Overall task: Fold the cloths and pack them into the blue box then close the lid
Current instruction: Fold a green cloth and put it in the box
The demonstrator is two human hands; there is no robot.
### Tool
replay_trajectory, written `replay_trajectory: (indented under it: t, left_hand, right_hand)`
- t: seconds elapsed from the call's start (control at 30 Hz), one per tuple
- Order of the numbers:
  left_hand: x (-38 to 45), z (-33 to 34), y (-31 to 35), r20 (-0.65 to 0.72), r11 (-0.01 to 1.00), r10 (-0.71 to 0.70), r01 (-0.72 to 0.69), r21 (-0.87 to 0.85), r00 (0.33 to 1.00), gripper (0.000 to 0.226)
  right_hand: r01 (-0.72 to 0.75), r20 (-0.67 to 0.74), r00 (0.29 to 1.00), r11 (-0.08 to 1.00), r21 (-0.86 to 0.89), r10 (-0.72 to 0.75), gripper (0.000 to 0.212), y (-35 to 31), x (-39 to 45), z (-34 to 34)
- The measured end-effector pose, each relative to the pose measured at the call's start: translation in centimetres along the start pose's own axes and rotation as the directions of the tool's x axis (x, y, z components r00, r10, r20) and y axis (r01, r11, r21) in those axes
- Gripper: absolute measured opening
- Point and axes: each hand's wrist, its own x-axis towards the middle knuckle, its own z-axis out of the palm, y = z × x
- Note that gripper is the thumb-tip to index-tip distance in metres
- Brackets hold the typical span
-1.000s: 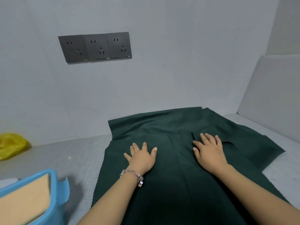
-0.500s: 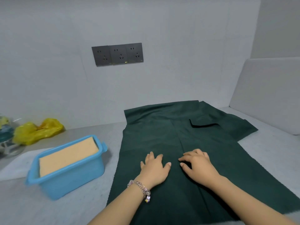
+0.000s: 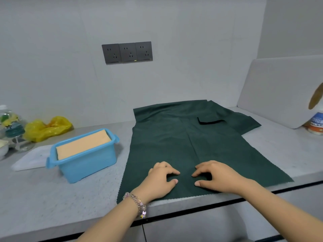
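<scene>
Where the frame's right edge cuts it, a white bottle (image 3: 317, 122) shows only in part, and a blurred brown shape above it cannot be identified. On the near part of the dark green cloth (image 3: 183, 147), spread over the grey counter (image 3: 52, 198), left hand (image 3: 160, 180) and right hand (image 3: 215, 177) rest with fingers curled, seemingly pinching fabric. Left sits the lidless blue box (image 3: 83, 159) holding an orange cloth (image 3: 82, 143); behind lie a yellow bag (image 3: 46, 127) and a glass (image 3: 14, 130).

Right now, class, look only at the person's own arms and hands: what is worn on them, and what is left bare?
Both forearms are bare, with no sleeves in view. The left hand has a beaded chain bracelet at the wrist, with pinkish beads and small hanging charms. The right hand and its wrist carry nothing: no ring, watch or glove shows.
</scene>
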Motion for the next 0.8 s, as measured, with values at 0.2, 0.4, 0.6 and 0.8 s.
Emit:
replay_trajectory:
  t: [0.2, 0.4, 0.6, 0.8]
  left_hand:
    - [-1.2, -1.0, 0.6, 0.126, 0.999, 0.011, -0.005, -0.046, 0.992, 0.034]
    - [-2.3, -1.9, 1.4, 0.273, 0.997, 0.023, -0.043, 0.068, 0.962, 0.057]
    - [-2.3, -4.1, 2.4, 0.281, 0.994, -0.002, -0.028, 0.103, 0.96, 0.026]
    - [-2.3, -6.3, 3.5, 0.411, 0.979, -0.063, -0.023, 0.2, 0.91, 0.028]
  right_hand:
    - [-0.002, 0.128, 0.992, 0.988, 0.155, -0.018, 0.052, -0.6, -1.6, -0.6]
    - [0.031, 0.143, 0.989, 0.995, 0.094, -0.044, 0.023, -1.2, -2.2, -0.9]
    - [-0.033, 0.139, 0.99, 0.999, 0.002, 0.032, 0.017, -2.0, -2.5, -2.4]
    - [-0.067, 0.262, 0.957, 0.972, -0.224, 0.126, 0.019, -2.4, -2.7, -3.6]
